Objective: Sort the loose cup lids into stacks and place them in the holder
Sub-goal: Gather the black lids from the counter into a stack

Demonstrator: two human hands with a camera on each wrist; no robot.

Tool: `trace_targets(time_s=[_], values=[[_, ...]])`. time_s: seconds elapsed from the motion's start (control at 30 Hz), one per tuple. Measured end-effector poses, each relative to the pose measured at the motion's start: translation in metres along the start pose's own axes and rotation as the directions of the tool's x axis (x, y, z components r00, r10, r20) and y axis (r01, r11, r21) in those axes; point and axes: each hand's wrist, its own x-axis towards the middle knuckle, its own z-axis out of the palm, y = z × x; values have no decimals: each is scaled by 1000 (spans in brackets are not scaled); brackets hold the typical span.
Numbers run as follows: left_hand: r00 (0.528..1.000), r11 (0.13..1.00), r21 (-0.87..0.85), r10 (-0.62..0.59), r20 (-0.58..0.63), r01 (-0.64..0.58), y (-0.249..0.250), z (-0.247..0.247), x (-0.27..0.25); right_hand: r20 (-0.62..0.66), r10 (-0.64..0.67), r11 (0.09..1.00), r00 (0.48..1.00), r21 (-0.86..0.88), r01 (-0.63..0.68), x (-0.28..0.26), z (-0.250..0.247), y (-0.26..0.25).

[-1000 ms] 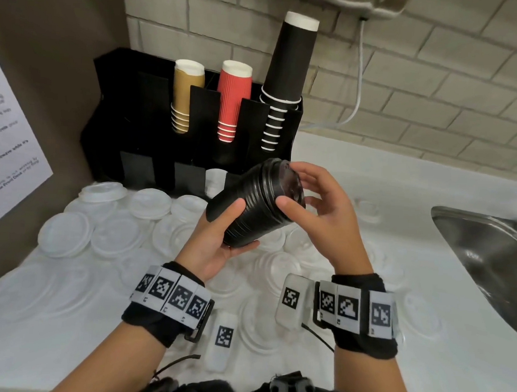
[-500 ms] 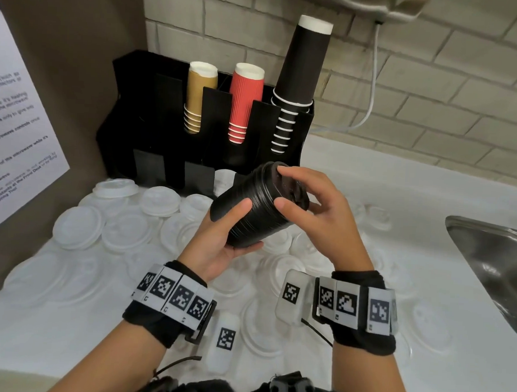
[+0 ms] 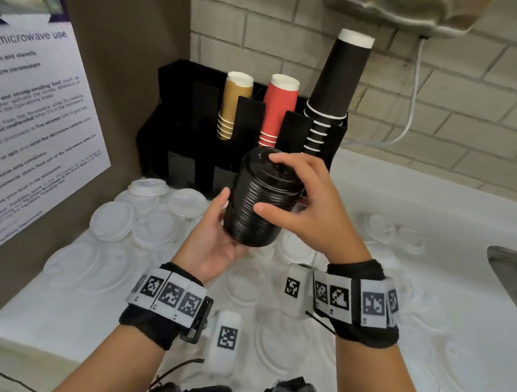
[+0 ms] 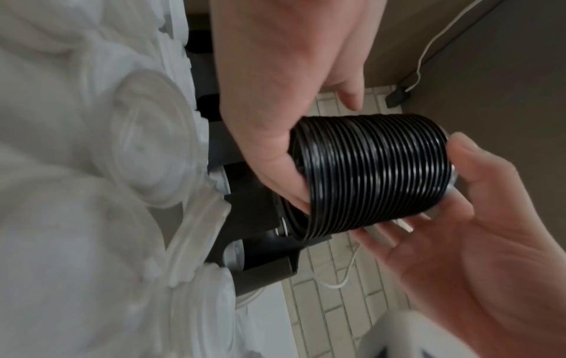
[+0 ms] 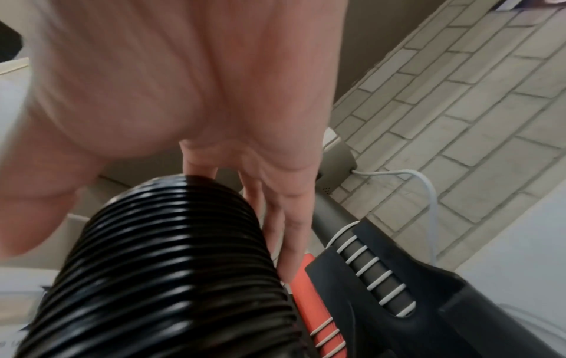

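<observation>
A tall stack of black lids (image 3: 260,201) is held in the air between both hands, nearly upright, just in front of the black holder (image 3: 177,127). My left hand (image 3: 215,232) cups its lower end, thumb up along the side. My right hand (image 3: 304,203) grips the upper end, fingers over the top lid and thumb on the side. The left wrist view shows the ribbed stack (image 4: 373,174) between my left palm (image 4: 465,242) and the right hand (image 4: 275,109). In the right wrist view the stack (image 5: 171,266) lies under my right fingers (image 5: 275,218). Several loose white lids (image 3: 114,222) cover the counter below.
The holder's upper slots carry brown cups (image 3: 234,106), red cups (image 3: 277,107) and tall black cups (image 3: 336,89). A printed notice (image 3: 32,126) hangs on the left wall. A steel sink (image 3: 508,275) lies at the right edge. A white cable (image 3: 412,99) runs down the brick wall.
The black stack has swung from a slant to nearly upright. My right fingers have moved over its top lid, and the left hand stays under its lower end.
</observation>
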Motion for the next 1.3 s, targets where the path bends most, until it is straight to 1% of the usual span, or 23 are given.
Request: trace_targets(time_s=[0.07,0.13,0.2,0.23,0.37,0.47,0.57,0.73,0.93,1.2,1.3], values=[[997,998,1,65,33,-66,6,-5,-3,96,-4,999,995,-39,8,7,6,-3],[989,990,57,127,78,-131,15,-12,-6,170,-12,997,985,-69,24,14,15,-7],[982,980,128,133,135,-150,27,-18,-10,219,-29,995,975,-84,49,20,25,-10],[982,978,149,126,144,-147,33,-22,-13,237,-42,994,971,-90,65,22,30,-12],[985,979,142,134,107,-148,48,-41,-20,288,-78,982,954,-142,123,33,52,-21],[986,977,144,146,76,-155,62,-53,-25,308,-86,984,947,-124,130,38,66,-29],[976,968,141,193,105,-207,79,-60,-30,332,-95,987,939,-93,133,45,78,-41],[969,960,161,211,128,-230,101,-69,-35,326,-107,978,939,-134,158,63,93,-60],[966,962,126,231,113,-244,116,-78,-36,321,-115,977,940,-135,165,75,103,-72],[963,961,89,253,98,-261,117,-89,-38,228,-163,977,960,-100,190,77,101,-75],[957,958,75,268,111,-277,116,-86,-40,233,-182,975,955,-83,206,80,97,-77]])
